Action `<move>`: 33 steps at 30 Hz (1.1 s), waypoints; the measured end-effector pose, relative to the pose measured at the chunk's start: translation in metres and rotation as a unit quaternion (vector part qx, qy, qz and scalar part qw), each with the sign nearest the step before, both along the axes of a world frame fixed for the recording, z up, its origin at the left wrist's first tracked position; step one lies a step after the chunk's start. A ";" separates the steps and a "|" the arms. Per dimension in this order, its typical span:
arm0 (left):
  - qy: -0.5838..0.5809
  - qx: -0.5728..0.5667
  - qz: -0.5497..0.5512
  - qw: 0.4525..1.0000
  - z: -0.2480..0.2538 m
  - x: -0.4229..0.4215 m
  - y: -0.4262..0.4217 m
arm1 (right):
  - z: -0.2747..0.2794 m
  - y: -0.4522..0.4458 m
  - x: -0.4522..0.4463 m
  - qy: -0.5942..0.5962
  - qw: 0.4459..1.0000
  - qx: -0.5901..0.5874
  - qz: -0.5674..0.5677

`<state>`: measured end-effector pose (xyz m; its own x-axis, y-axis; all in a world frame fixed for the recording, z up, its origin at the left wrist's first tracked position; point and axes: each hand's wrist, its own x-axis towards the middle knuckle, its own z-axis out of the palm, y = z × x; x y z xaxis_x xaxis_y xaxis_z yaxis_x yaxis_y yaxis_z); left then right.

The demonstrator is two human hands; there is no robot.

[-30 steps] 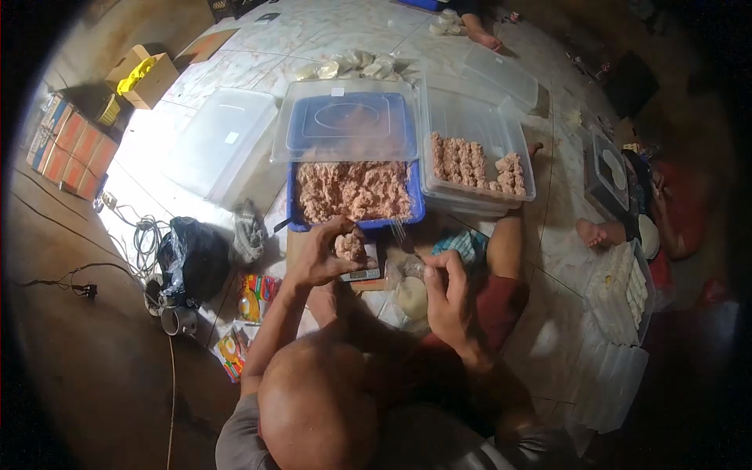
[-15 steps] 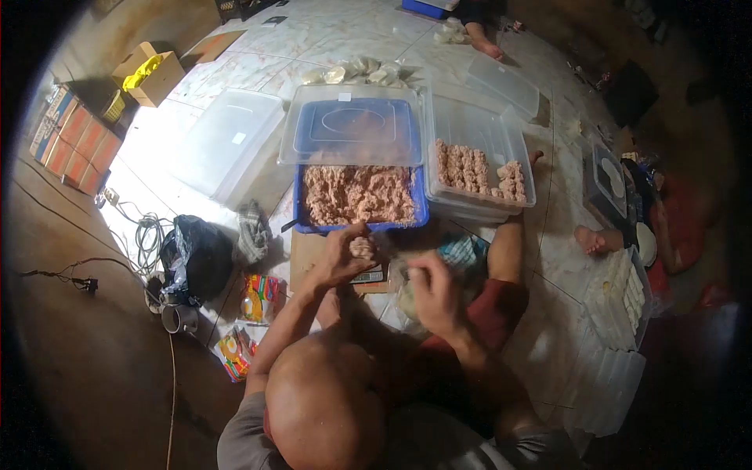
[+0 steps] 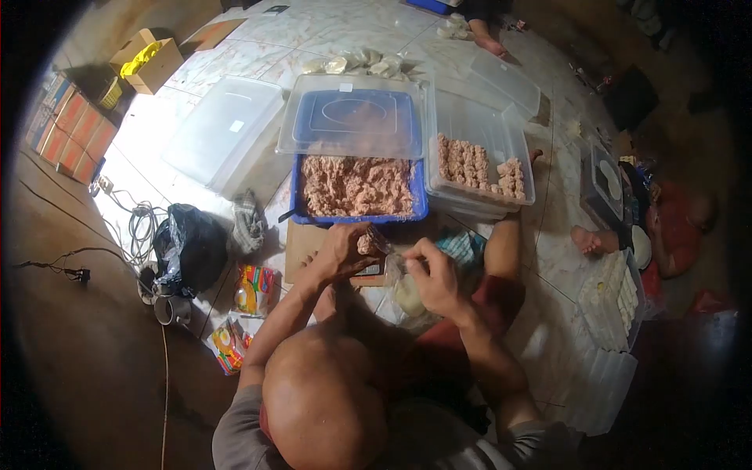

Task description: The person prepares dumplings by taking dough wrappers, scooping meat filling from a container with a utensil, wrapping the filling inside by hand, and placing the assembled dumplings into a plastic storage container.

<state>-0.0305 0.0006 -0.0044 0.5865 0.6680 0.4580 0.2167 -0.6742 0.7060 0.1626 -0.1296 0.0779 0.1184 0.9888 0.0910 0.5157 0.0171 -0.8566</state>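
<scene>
My left hand [image 3: 345, 247] is closed around a small lump of pinkish minced mixture [image 3: 366, 243], just in front of the blue tub [image 3: 427, 205]. Coarse minced mixture [image 3: 356, 188] of the same colour fills the tub's near half. To the right, my right hand [image 3: 437, 278] is raised with thumb and fingers pinched together. Something thin and see-through seems to run between the lump and these fingertips, too faint to name. Below my left hand, a small scale [image 3: 370, 269] is partly hidden. A clear bag with pale contents [image 3: 407, 296] lies beside my right hand.
A clear lid [image 3: 345, 133] covers the tub's far half. The clear box [image 3: 526, 168] on the right holds rows of shaped portions [image 3: 464, 163]. Noodle packets [image 3: 253, 290], a black bag [image 3: 188, 247] and cables lie left. Other people sit at the right and far side.
My right hand has moved slightly, its fingertips now pinched near the lump. My left hand still holds the lump, now turned a little. The whole view has shifted slightly.
</scene>
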 end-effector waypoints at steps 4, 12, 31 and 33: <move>0.096 -0.089 -0.055 0.990 0.006 -0.004 0.012 | 0.030 -0.004 0.010 0.026 0.998 -0.052 0.030; -0.113 -0.265 -0.108 0.952 0.025 0.002 -0.002 | 0.025 0.001 0.002 0.026 0.999 0.010 -0.016; -0.304 -0.527 -0.145 0.780 0.044 0.027 -0.033 | 0.003 0.060 0.037 -0.041 0.998 -0.014 0.046; -0.255 -0.512 -0.127 0.810 0.043 0.026 -0.039 | 0.003 0.060 0.079 0.087 0.994 0.056 0.028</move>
<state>-0.0046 -0.0383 0.0391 0.6734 0.7384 -0.0352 -0.3330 0.3455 0.8773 0.2420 -0.0696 0.0805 0.0874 0.9792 0.1832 0.3548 0.1413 -0.9242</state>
